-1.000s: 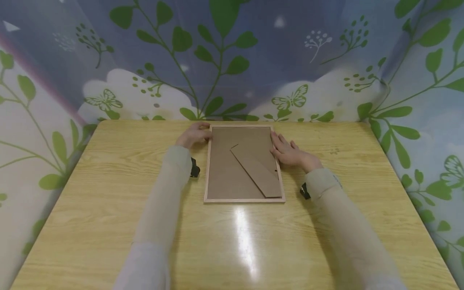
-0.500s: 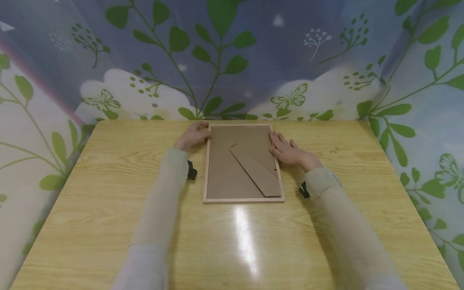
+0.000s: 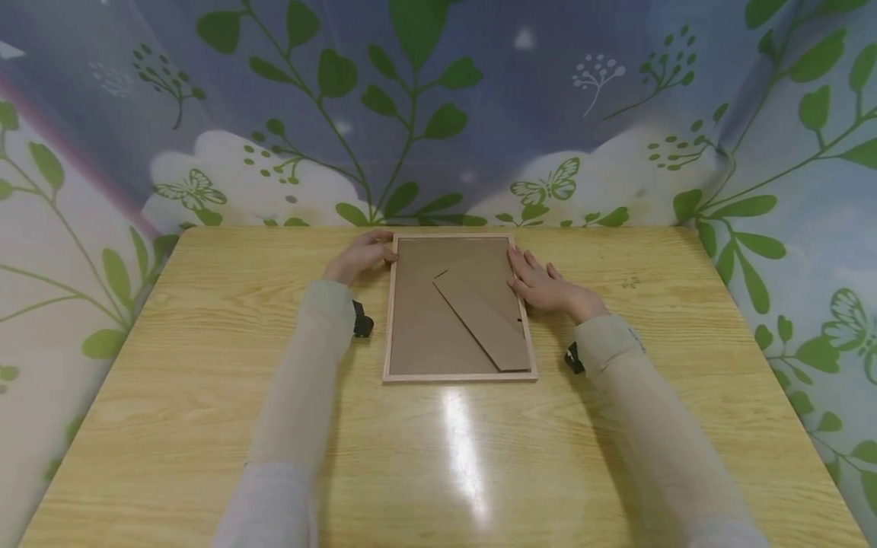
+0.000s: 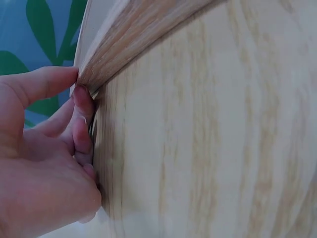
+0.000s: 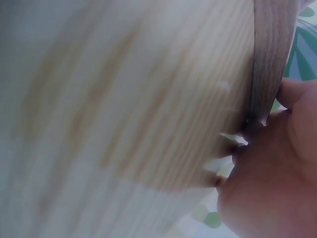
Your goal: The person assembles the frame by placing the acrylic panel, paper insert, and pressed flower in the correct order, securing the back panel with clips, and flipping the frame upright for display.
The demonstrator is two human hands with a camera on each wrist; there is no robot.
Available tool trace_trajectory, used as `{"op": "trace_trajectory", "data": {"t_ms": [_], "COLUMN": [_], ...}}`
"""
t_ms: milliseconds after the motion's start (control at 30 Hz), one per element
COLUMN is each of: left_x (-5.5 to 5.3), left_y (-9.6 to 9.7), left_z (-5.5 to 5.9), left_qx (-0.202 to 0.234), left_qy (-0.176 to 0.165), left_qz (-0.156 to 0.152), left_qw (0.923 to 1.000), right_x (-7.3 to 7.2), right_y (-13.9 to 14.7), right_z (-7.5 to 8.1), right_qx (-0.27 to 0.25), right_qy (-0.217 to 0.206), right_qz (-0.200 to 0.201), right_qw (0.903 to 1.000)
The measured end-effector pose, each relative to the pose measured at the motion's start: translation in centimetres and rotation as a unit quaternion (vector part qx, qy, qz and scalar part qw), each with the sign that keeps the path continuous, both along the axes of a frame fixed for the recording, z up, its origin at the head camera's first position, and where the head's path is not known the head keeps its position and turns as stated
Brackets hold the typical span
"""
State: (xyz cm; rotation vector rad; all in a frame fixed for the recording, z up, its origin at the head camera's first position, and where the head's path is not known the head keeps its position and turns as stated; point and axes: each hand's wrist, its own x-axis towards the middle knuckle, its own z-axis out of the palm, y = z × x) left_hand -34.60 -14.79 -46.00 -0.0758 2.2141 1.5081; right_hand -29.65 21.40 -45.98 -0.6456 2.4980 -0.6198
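A picture frame (image 3: 459, 304) lies face down on the table, its brown backing board and slanted easel stand (image 3: 486, 327) upward. At the far left corner, my left hand (image 3: 359, 257) pinches the wooden edge. The left wrist view has the thumb and curled fingers of that hand (image 4: 49, 134) meeting at the frame's corner (image 4: 99, 64). Along the far right side, my right hand (image 3: 548, 289) rests against the edge with fingers fairly straight. In the right wrist view its fingertips are beside the wooden side (image 5: 272, 54), partly hidden behind the palm.
The wood-grain table (image 3: 205, 380) reaches back to a wall covering (image 3: 438, 114) printed with leaves and butterflies. Similar printed panels flank it left and right. Black wrist devices (image 3: 363, 320) hang below the sleeves. A bright reflection lies on the table in front of the frame.
The head view has shifted very slightly. Both hands keep their places on the picture frame, which stays where it was on the table.
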Motion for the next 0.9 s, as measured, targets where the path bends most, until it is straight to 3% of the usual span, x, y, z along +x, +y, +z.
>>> {"op": "trace_trajectory", "data": {"t_ms": [233, 567, 900], "left_x": [-0.1, 0.2, 0.2], "left_y": [0.2, 0.2, 0.7], "left_z": [0.6, 1.7, 1.7], "left_qx": [-0.004, 0.019, 0.009], "left_qy": [-0.006, -0.056, -0.025], "left_qz": [0.010, -0.002, 0.003], "left_qw": [0.9999, 0.9983, 0.9996], "right_x": [0.1, 0.1, 0.0], "right_y": [0.1, 0.2, 0.2], "right_z": [0.2, -0.1, 0.1], "right_qx": [0.001, -0.004, 0.004], "right_qy": [0.000, -0.007, -0.001], "right_qz": [-0.001, 0.000, 0.003], "right_qw": [1.0000, 1.0000, 1.0000]}}
